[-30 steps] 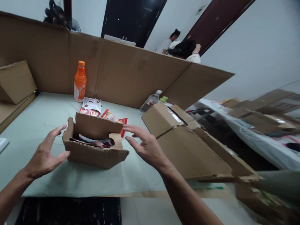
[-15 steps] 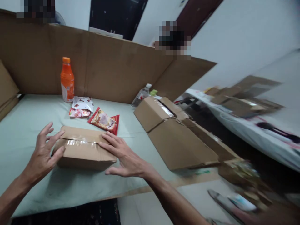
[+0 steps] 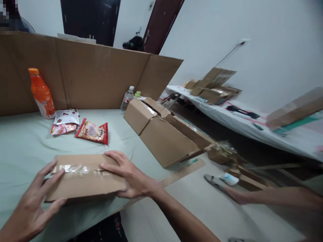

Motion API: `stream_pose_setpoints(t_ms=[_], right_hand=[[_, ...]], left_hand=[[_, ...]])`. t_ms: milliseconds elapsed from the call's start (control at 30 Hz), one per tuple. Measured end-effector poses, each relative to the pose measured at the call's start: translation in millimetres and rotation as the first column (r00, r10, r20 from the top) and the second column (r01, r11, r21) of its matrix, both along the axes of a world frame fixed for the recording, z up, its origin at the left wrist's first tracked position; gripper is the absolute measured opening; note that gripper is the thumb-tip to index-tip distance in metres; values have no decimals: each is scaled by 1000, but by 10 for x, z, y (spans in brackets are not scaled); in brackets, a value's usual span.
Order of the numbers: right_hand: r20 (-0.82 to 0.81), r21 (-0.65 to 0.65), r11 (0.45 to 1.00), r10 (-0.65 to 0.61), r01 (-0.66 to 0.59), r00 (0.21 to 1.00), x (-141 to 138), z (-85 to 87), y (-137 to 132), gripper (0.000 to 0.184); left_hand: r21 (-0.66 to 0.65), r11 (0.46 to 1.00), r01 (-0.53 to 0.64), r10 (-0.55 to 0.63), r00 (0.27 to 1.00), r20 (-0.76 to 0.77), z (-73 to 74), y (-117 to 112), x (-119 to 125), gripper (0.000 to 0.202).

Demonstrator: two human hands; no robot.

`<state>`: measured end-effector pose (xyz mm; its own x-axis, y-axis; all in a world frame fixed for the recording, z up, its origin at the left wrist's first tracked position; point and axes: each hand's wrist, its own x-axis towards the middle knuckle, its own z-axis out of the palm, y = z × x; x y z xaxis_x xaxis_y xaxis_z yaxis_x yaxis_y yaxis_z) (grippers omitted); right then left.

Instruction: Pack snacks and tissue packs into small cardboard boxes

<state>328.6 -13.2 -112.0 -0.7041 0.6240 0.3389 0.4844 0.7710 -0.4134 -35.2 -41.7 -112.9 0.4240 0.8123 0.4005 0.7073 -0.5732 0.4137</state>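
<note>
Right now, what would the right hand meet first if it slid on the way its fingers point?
Flat on the box, the right hand points left along the taped lid; probably the left hand at the far end comes first.

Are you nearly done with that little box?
Done: the flaps of the small box are folded shut. In hand: the left hand and right hand clasp its two ends on the table. Left, probably: sealing it, since I cannot tell whether the tape strip on top holds. Two snack packets lie outside.
</note>
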Motion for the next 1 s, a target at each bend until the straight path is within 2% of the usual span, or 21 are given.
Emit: stream_pose_setpoints(t_ms=[67,133,200,267,333,400,467,567,633,700,767,833,867,933,1000], right_hand=[[-5,22,988,-156,156,988,338,-53,-363,88],[-11,97,934,-345,344,939,640,-119,-688,81],[-34,194,825,-535,530,844,857,-198,-896,73],[-70,279,677,-693,681,717,981,-278,-925,67],[-91,328,533,-804,780,587,1025,-334,-749,65],[-65,335,426,-879,841,472,1017,-337,-388,65],[11,308,360,-927,881,375,976,-278,98,65],[112,250,288,-957,924,268,884,-122,882,56],[122,223,266,-962,938,243,821,-35,1317,46],[113,208,266,-962,941,247,773,-7,1595,45],[76,211,270,-963,940,259,741,-59,1673,56],[-29,234,293,-951,927,308,717,-196,1573,65],[-99,243,317,-932,917,349,703,-291,1484,66],[-184,218,428,-865,877,467,662,-511,1313,62],[-214,62,557,-803,828,556,576,-737,1259,64]], left_hand=[[-8,989,145,-145,989,0,-1,139,374,60],[-102,951,292,-293,956,7,5,353,804,59],[-200,921,333,-332,942,37,-2,558,1220,64],[-264,900,346,-343,938,57,-48,683,1542,70],[-290,887,359,-359,932,54,-147,707,1711,73],[-295,881,369,-376,926,34,-290,658,1712,75],[-283,888,363,-376,927,8,-440,582,1571,76],[-233,922,311,-328,944,-39,-579,466,1189,67],[-198,948,248,-264,963,-60,-593,384,884,56],[-171,970,171,-183,982,-56,-574,290,572,47],[-136,987,85,-91,995,-38,-560,188,266,42],[-122,993,-4,2,1000,-19,-563,86,-17,40],[-128,991,-46,45,999,-11,-564,36,-143,39],[-170,976,-134,137,991,7,-545,-60,-345,38],[-213,955,-204,212,977,14,-487,-141,-469,37]])
